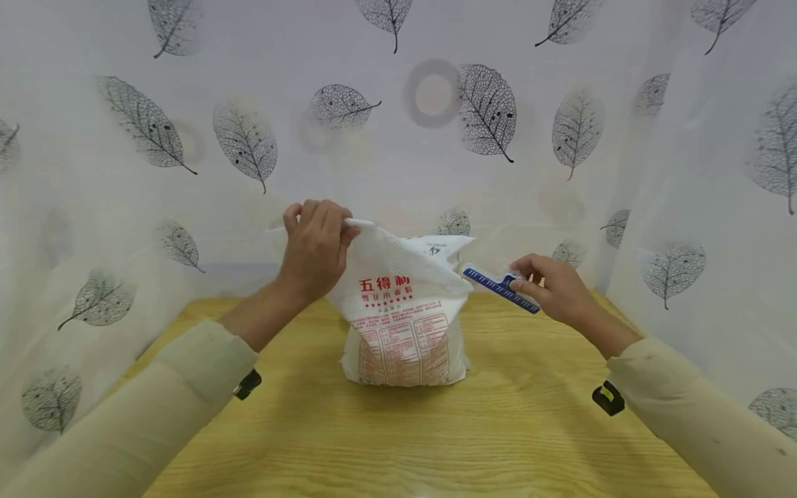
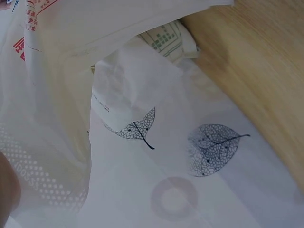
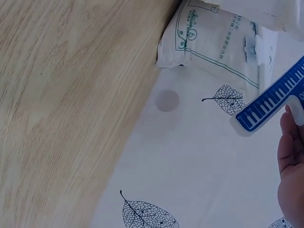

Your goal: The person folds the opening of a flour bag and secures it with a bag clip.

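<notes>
A white flour bag (image 1: 405, 325) with red print stands upright on the table, its lower part full and its upper part loose and slanting. My left hand (image 1: 316, 242) pinches the bag's top edge at the left corner and pulls it up. At the right, my right hand (image 1: 548, 287) holds a blue and white bag clip (image 1: 498, 289) between thumb and fingers. The clip's far end lies close to the bag's right side. In the right wrist view, the clip (image 3: 270, 102) shows its toothed bar, near the bag's green-printed side (image 3: 213, 42).
Under the bag is a wood-grain table (image 1: 398, 443). A pale curtain (image 1: 398, 166) with dark leaf prints hangs behind the table and along both sides. Black straps (image 1: 607, 398) show at the wrists.
</notes>
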`<state>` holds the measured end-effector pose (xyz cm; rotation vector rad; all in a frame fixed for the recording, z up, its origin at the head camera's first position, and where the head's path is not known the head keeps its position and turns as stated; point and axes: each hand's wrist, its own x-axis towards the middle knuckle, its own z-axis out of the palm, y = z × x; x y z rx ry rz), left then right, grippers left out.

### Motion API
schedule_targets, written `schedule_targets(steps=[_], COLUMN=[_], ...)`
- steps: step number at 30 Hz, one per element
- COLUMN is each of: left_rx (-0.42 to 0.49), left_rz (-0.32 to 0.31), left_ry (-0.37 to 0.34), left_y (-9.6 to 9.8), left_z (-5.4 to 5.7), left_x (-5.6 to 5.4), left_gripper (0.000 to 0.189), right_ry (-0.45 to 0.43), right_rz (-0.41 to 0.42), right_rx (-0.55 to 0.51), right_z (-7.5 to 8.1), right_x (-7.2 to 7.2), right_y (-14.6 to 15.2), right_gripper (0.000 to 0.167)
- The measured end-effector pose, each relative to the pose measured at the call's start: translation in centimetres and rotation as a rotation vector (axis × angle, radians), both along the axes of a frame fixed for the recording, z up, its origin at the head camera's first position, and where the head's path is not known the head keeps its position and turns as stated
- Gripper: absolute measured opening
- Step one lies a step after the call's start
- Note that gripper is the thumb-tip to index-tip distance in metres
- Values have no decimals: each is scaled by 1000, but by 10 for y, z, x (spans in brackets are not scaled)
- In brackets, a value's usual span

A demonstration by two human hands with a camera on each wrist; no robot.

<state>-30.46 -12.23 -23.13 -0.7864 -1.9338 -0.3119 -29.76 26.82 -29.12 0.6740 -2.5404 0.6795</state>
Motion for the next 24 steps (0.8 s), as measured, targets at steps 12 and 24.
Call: schedule_targets(steps=[12, 24], left_rx=[1, 1], left_rz=[12, 7], left_ry=[-7, -10], left_y=[4, 3], left_z=[9, 7], left_x=[0, -1], left_gripper=[25, 23], right_ry=[-20, 3], right_rz=[28, 41], right_rx=[-26, -63], right_z=[7, 4], right_x=[8, 3], right_y=[-3, -18], right_gripper=[15, 13])
